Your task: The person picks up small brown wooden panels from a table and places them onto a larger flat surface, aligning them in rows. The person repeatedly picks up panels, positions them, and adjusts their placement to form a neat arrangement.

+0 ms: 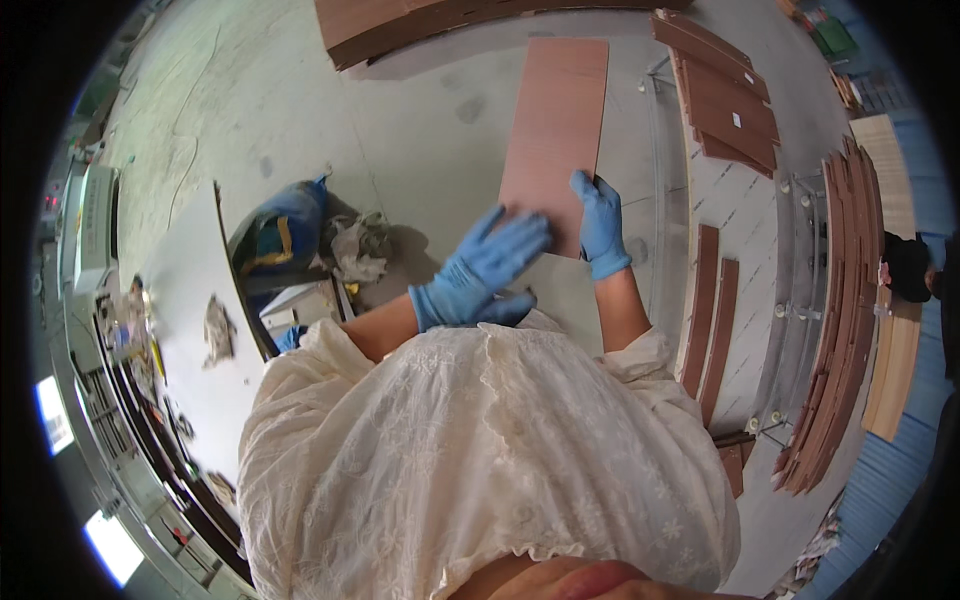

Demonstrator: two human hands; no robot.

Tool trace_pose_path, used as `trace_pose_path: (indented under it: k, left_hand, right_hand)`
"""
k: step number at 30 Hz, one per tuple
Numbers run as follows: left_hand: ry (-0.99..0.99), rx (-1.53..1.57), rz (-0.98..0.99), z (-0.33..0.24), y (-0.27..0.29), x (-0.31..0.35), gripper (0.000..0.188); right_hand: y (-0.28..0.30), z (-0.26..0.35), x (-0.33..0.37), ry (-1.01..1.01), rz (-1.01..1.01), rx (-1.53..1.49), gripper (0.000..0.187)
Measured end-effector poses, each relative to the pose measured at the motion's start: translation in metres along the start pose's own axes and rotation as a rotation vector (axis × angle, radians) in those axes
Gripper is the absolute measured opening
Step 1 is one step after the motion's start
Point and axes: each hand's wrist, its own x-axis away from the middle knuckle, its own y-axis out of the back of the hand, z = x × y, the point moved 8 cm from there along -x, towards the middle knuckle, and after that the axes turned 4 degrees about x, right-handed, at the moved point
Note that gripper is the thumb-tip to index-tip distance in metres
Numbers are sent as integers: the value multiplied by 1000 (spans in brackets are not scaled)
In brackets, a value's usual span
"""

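A long reddish-brown wood board [556,130] stretches away from my body, its near end between my hands. My right hand [602,225], in a blue glove, is closed on the board's right edge near that end, thumb on the upper face. Also gloved in blue, my left hand [490,268] is by the near left corner, fingers stretched out and somewhat blurred. Whether its fingertips touch the board I cannot tell. Below the board's near end, part of a pale grey surface [570,300] shows.
Brown panels [725,95] and two narrow strips [702,300] lie on a wheeled rack at right, with stacked long boards [835,320] beyond. At left are a blue sack [290,225], crumpled rags [358,248] and a pale table [190,300]. A large brown stack [420,28] stands ahead.
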Motion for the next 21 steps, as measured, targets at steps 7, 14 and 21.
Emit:
trace_pose_path:
  k: [7, 14, 21]
  left_hand:
    - [78, 0, -208, 213, 23, -247, 88]
    - [-174, 291, 169, 263, -53, -328, 98]
    - [497, 676, -279, 457, -11, -502, 74]
  right_hand:
    - [13, 27, -173, 62, -57, 50, 38]
    - [114, 13, -386, 19, -435, -4, 42]
    - [139, 67, -586, 48, -197, 136, 38]
